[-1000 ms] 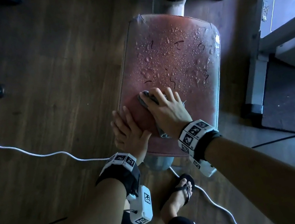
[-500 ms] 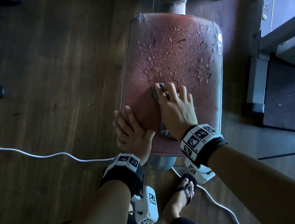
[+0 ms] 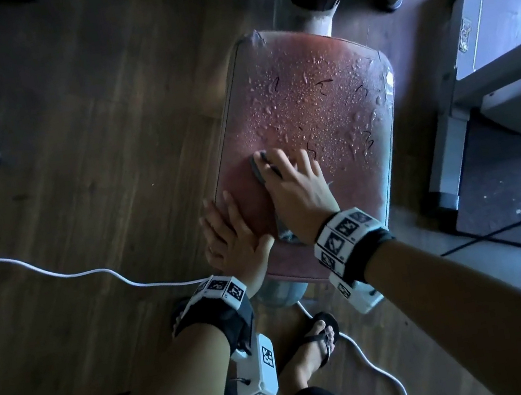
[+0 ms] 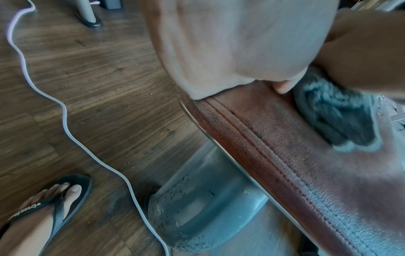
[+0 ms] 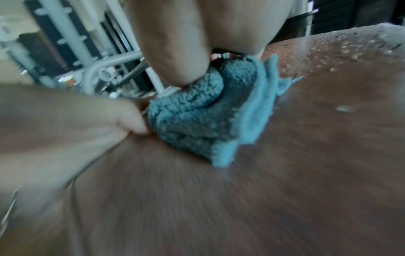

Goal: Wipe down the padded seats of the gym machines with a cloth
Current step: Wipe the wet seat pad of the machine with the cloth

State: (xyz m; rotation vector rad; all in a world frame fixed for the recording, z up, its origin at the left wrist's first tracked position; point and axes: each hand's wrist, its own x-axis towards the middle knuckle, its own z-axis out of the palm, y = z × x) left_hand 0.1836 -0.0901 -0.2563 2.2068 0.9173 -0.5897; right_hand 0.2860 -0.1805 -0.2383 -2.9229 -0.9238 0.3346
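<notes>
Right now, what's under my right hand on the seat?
A bunched blue-grey cloth pressed onto the padded seat by the right hand. The palm hides most of it from above.

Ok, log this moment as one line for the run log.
phase: wiping | right hand: presses cloth on seat | left hand: flat on seat's near-left edge | droplets: cover far half

I see a dark wood-plank floor crossed by a white cable, a grey machine frame beside a dark mat at right, in dim bluish light.
</notes>
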